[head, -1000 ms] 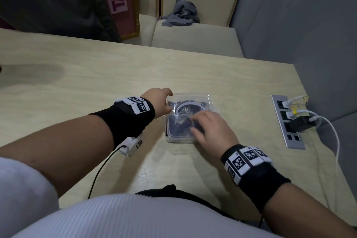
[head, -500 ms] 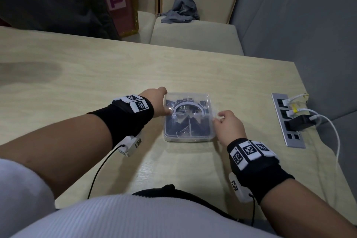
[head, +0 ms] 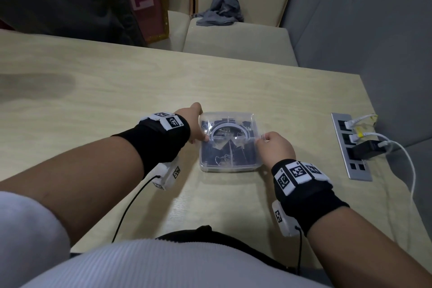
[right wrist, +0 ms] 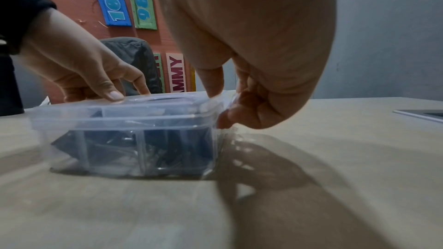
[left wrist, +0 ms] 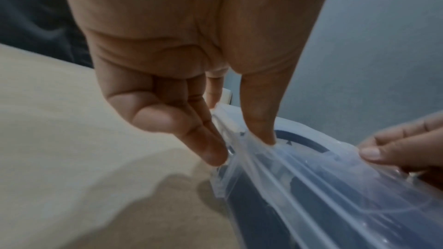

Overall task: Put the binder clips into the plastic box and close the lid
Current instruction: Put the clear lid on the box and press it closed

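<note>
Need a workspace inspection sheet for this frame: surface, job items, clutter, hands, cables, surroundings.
Surface: wooden table, darker patch at far left.
Job's things: plastic box with lid on it; binder clips inside.
Clutter: nothing seen.
Hands: left hand and right hand pinch opposite lid edges.
Cables: white cables plugged into power strip; black wrist-camera leads.
Surroundings: beige seat with grey cloth, grey wall.

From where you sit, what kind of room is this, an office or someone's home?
Probably an office or meeting nook, though I can't be sure. The pale wooden table has a built-in socket strip with cables plugged in, cushioned bench seating runs behind it, and lettered signs lean against the wall.
</note>
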